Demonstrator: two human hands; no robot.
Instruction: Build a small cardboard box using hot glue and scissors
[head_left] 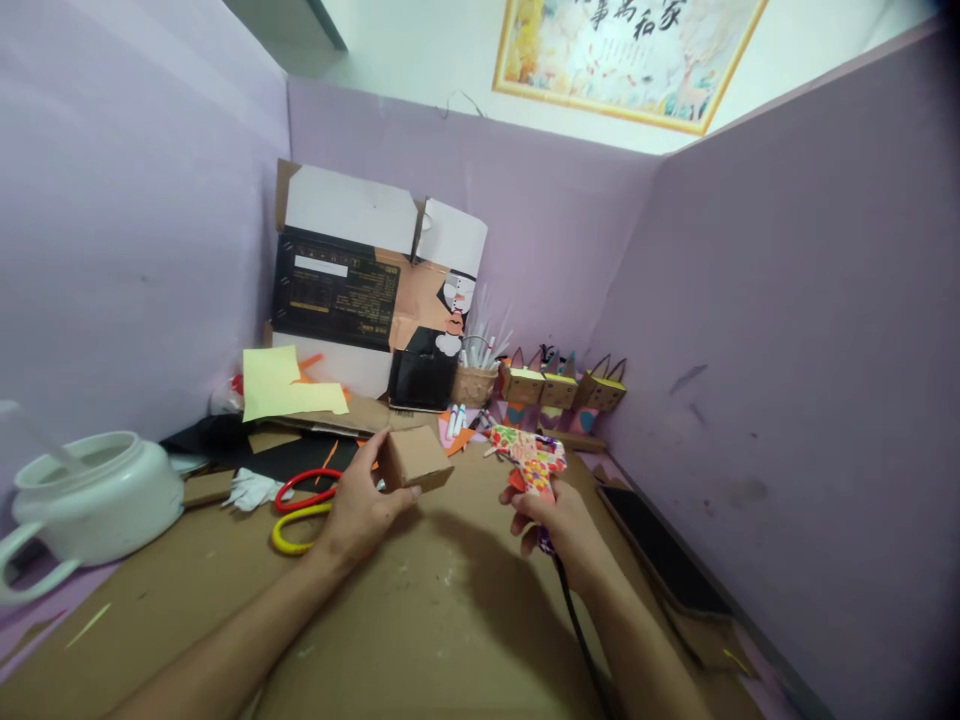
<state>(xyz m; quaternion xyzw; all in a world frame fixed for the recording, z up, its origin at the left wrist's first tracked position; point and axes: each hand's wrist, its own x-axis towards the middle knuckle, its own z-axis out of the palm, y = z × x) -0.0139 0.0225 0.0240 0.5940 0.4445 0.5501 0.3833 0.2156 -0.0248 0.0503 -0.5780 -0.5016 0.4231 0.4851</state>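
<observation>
My left hand (365,505) grips a small brown cardboard box (420,453) by its left side, thumb along the near edge. A flap of the box sticks out toward the right. In my right hand (551,520) is a glue gun (534,458) with a colourful flowered pattern, its nozzle pointing left toward the box but apart from it. A black cord (574,610) runs from its handle down toward me. Scissors (301,512) with one red and one yellow handle loop lie just left of my left hand, their blades hidden.
A white pot (101,500) stands at the left. Behind are a flattened printed carton (337,290), yellow paper (274,385), a holder of glue sticks (475,385) and several cardboard figures with ears (559,390). A dark flat panel (664,545) lies along the right wall.
</observation>
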